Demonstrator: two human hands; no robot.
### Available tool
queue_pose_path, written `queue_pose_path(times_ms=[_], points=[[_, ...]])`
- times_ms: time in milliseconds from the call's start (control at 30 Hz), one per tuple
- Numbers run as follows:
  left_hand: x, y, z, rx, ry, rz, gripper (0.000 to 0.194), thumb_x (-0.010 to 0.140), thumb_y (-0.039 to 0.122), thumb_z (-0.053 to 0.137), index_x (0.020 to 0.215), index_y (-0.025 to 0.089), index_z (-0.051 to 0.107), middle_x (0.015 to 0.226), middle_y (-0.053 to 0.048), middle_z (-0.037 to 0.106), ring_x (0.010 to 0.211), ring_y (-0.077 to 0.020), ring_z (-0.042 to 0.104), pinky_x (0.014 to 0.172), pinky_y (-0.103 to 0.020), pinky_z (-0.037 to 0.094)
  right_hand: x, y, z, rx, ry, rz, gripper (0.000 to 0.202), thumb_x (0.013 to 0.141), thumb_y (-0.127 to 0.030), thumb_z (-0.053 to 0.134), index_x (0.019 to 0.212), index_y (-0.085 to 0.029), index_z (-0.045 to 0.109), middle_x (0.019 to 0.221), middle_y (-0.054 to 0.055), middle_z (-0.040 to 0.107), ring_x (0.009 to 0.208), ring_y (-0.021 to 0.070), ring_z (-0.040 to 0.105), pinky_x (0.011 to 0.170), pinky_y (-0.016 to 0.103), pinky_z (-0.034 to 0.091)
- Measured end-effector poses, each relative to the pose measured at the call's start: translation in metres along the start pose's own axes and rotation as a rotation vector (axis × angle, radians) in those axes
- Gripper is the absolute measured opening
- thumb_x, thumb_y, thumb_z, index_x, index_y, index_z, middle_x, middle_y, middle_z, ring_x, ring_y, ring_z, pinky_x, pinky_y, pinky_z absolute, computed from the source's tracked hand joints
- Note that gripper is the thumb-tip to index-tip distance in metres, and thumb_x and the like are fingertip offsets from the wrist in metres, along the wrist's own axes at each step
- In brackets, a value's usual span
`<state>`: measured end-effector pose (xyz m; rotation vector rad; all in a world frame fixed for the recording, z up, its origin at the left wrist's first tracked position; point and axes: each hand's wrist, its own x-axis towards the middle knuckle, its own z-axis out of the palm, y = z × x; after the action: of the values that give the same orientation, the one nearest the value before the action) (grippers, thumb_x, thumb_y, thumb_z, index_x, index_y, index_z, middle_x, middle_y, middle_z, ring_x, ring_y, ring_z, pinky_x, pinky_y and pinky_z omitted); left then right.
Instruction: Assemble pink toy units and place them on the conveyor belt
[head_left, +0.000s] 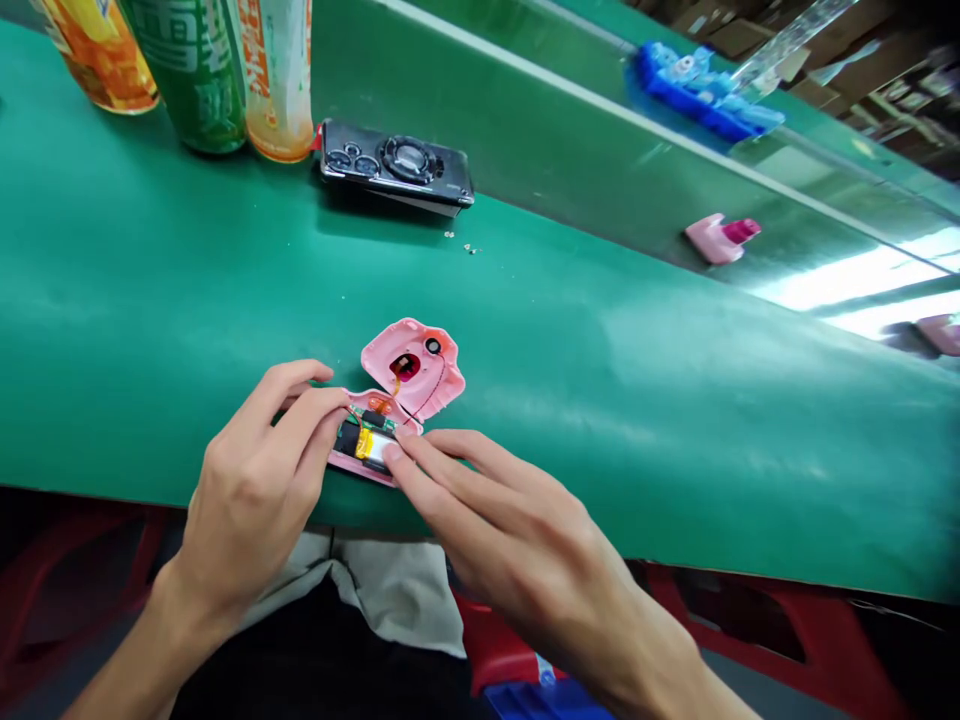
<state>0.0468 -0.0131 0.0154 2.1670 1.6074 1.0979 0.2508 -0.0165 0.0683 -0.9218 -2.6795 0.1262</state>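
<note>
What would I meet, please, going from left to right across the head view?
Orange drink container, left hand, open pink casing, right hand, blue item, pink piece at the right edge.

Smooth plastic shell (421,382), glossy phone back (373,146), smooth semi-gloss tabletop (637,420)

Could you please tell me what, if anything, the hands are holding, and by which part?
The left hand touches the nearer pink shell at its left end, the right hand at its right end; whether they grip it cannot be told.
</note>
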Motion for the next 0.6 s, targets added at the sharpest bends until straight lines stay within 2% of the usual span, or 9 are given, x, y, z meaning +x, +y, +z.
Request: queue_pose_path(times_ms=[133, 300, 500, 600], points=[[0.001, 0.001, 0.001, 0.006, 0.005, 0.016, 0.014, 0.1, 0.007, 0.056, 0.104, 0.014, 0.067, 0.111, -0.008, 0.071, 0.104, -0.017, 0.069, 0.1, -0.028, 0.052, 0.01, -0.006, 0.002, -0.16, -0.011, -0.067, 0.038, 0.097, 0.002, 0.038, 0.115, 0.004, 0.071, 0.109, 0.022, 0.076, 0.102, 0.0284, 0.072, 0.09, 0.04, 0.065], [-0.001, -0.001, 0.003, 0.023, 0.017, 0.091, 0.012, 0.098, 0.005, 0.058, 0.105, 0.009, 0.066, 0.108, -0.011, 0.072, 0.101, -0.0183, 0.068, 0.097, -0.029, 0.053, 0.018, -0.007, 0.006, -0.26, -0.015, -0.075, 0.042, 0.095, 0.004, 0.034, 0.108, 0.004, 0.074, 0.093, 0.02, 0.077, 0.084, 0.0261, 0.071, 0.08, 0.038, 0.064], [-0.001, -0.002, 0.0, 0.001, -0.03, 0.16, 0.012, 0.098, 0.006, 0.058, 0.106, 0.01, 0.064, 0.116, -0.012, 0.072, 0.104, -0.0212, 0.066, 0.096, -0.033, 0.053, 0.018, -0.011, 0.013, -0.307, -0.019, -0.091, 0.037, 0.096, 0.001, 0.039, 0.108, 0.006, 0.073, 0.098, 0.023, 0.077, 0.084, 0.0276, 0.072, 0.079, 0.039, 0.062], [0.001, -0.007, -0.005, -0.052, -0.128, 0.167, 0.013, 0.1, 0.009, 0.054, 0.109, 0.015, 0.063, 0.122, -0.01, 0.069, 0.113, -0.0211, 0.063, 0.101, -0.033, 0.052, 0.017, -0.012, 0.014, -0.335, -0.009, -0.071, 0.036, 0.096, 0.001, 0.039, 0.109, 0.007, 0.072, 0.102, 0.024, 0.076, 0.089, 0.0294, 0.073, 0.079, 0.04, 0.062]])
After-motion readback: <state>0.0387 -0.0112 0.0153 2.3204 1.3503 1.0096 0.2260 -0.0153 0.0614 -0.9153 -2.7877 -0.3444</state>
